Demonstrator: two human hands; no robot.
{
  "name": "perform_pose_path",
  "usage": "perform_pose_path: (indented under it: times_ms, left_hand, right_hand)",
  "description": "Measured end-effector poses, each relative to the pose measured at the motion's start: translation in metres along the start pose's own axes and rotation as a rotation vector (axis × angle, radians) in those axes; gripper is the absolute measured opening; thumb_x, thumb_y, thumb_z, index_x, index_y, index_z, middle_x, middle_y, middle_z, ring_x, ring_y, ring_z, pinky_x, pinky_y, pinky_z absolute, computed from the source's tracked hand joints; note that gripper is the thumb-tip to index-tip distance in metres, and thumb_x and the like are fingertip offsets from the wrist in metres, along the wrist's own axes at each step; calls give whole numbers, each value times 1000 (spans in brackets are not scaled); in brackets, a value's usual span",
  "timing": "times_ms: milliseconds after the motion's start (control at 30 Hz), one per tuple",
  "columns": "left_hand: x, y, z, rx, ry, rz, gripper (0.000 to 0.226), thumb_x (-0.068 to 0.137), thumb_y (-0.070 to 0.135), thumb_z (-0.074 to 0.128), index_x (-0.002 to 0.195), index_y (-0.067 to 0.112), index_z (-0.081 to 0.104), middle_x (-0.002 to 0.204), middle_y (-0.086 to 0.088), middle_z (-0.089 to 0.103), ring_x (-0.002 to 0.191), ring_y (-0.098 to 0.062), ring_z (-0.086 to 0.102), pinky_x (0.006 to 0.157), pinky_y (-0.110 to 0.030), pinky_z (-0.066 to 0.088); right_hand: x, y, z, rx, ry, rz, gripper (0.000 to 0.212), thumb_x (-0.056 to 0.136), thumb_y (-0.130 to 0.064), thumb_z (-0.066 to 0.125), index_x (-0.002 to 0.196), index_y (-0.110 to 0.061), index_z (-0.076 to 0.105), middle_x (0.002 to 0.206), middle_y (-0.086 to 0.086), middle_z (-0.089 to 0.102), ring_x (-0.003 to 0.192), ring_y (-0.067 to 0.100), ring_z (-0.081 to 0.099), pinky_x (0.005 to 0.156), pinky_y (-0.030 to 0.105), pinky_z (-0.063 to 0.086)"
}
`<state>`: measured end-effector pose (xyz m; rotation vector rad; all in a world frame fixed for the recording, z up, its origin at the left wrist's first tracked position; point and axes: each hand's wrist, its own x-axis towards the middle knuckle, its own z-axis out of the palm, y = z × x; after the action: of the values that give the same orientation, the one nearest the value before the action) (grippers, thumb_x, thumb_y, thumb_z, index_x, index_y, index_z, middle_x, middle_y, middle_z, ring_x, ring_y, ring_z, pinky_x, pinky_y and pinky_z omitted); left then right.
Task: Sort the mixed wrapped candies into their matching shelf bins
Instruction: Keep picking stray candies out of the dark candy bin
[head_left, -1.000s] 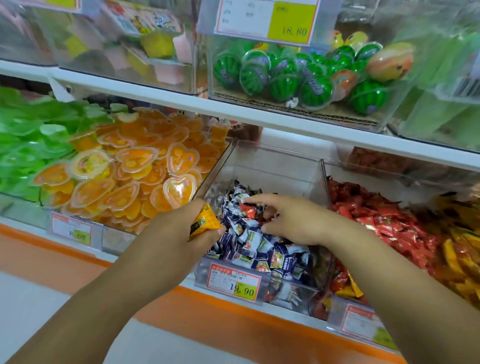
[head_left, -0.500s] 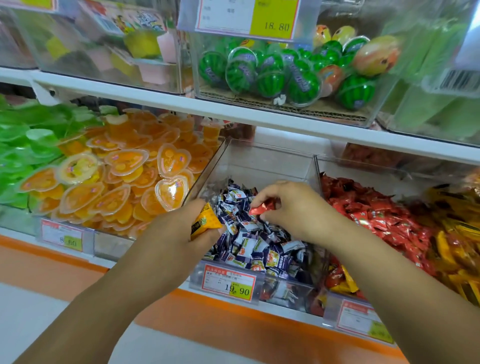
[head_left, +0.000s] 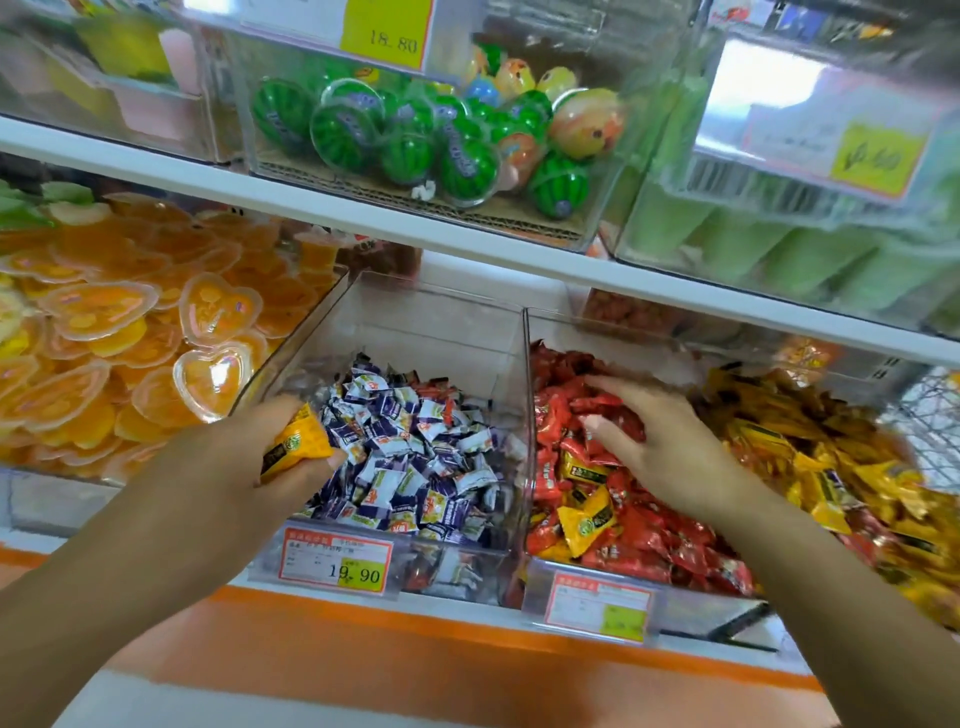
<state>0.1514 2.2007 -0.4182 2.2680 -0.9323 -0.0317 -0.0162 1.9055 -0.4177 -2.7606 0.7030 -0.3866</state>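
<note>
Yellow foil shows first: the left hand is curled round a small bunch of yellow wrapped candies, which stick out between the thumb and the fingers. This hand hangs over the front left corner of the middle bin, a clear plastic box filled with blue-and-white candies. We see a few red wrappers lying among them near the back of the pile.

The right hand is over the red bin, the next one to the right. Its palm faces down, its fingers are spread and almost straight, and the fingertips touch the heap of red candies. We see no candy pinched in it. In front of this hand, some stray yellow candies lie mixed into the red heap.

Further right, just beside the red heap, lies a heap of yellow and gold candies. We cannot tell if a wall stands between these two heaps.

On the front of the middle bin hangs a price tag that reads 19.90, and the red bin carries a similar tag, too blurred to read. To the left of the middle bin, orange heart-shaped jelly cups are piled high.

Above the white shelf board, a clear box holds green watermelon-shaped sweets, with a few orange and yellow round ones beside them.
</note>
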Motion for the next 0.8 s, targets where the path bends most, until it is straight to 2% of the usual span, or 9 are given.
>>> perform_pose_path:
  times_ms: [67, 133, 367, 433, 500, 567, 633, 733, 800]
  left_hand:
    - [-1, 5, 2, 9, -5, 1, 25, 84, 44, 59, 81, 20, 56, 55, -4, 56, 46, -15, 53, 49, -35, 45]
    - [-1, 10, 5, 10, -19, 16, 25, 85, 44, 59, 79, 19, 56, 51, -2, 51, 42, -11, 48, 46, -30, 40]
    - [-2, 11, 15, -23, -72, 38, 29, 84, 42, 62, 73, 17, 52, 60, -4, 52, 49, -15, 48, 48, -34, 39]
    - [-4, 12, 14, -26, -76, 51, 31, 85, 43, 60, 73, 17, 50, 59, -9, 51, 50, -14, 48, 47, -27, 34]
    - [-6, 13, 9, -29, -68, 59, 31, 87, 44, 58, 73, 18, 48, 61, -5, 52, 50, -12, 47, 46, -22, 33]
    - [-8, 12, 3, -63, -59, 44, 30, 88, 42, 58, 72, 19, 46, 62, 8, 53, 49, -8, 46, 47, -21, 37]
    - [-8, 8, -2, -106, -43, 30, 26, 89, 38, 59, 74, 19, 47, 58, 8, 52, 48, -7, 44, 49, -20, 38]
    - [-5, 1, -7, -118, -25, 19, 24, 89, 37, 59, 76, 20, 49, 56, -2, 46, 49, -7, 45, 51, -18, 37]
    - [-3, -3, -8, -127, -25, 9, 27, 89, 35, 59, 73, 19, 45, 55, -1, 43, 50, -8, 43, 50, -18, 36]
  right_hand:
    - [-5, 2, 17, -164, -106, 25, 70, 84, -72, 26, 148, -45, 20, 159, -9, 17, 147, 20, 7, 120, 45, 8]
    - [-4, 5, 27, -313, -145, 60, 66, 86, -71, 17, 148, -49, 6, 161, -10, 1, 148, 22, -7, 118, 47, -4]
    - [10, 17, 29, -330, -257, 116, 64, 88, -70, 15, 148, -50, 5, 161, -8, -6, 147, 25, -13, 118, 51, -6]
    - [9, 13, 20, -267, -284, 136, 68, 83, -76, 16, 147, -51, 13, 161, -9, 1, 148, 24, -9, 118, 51, -3]
    - [9, -1, 4, -182, -180, 114, 71, 79, -78, 22, 142, -47, 34, 158, -7, 23, 147, 23, 13, 119, 46, 12]
    - [14, -28, -8, -66, -5, 6, 51, 91, -60, 39, 132, -35, 55, 142, -5, 51, 133, 18, 43, 108, 28, 32]
    - [32, -59, -12, -10, 59, -123, 29, 98, -32, 50, 122, -26, 65, 131, -7, 59, 121, 13, 53, 90, 14, 32]
    - [82, -94, 3, -93, -233, -234, 32, 97, -10, 48, 121, -24, 65, 135, -4, 56, 121, 13, 51, 94, 13, 33]
    - [116, -107, 23, -175, -445, -168, 37, 97, -5, 46, 126, -22, 62, 137, -1, 54, 121, 15, 52, 95, 20, 40]
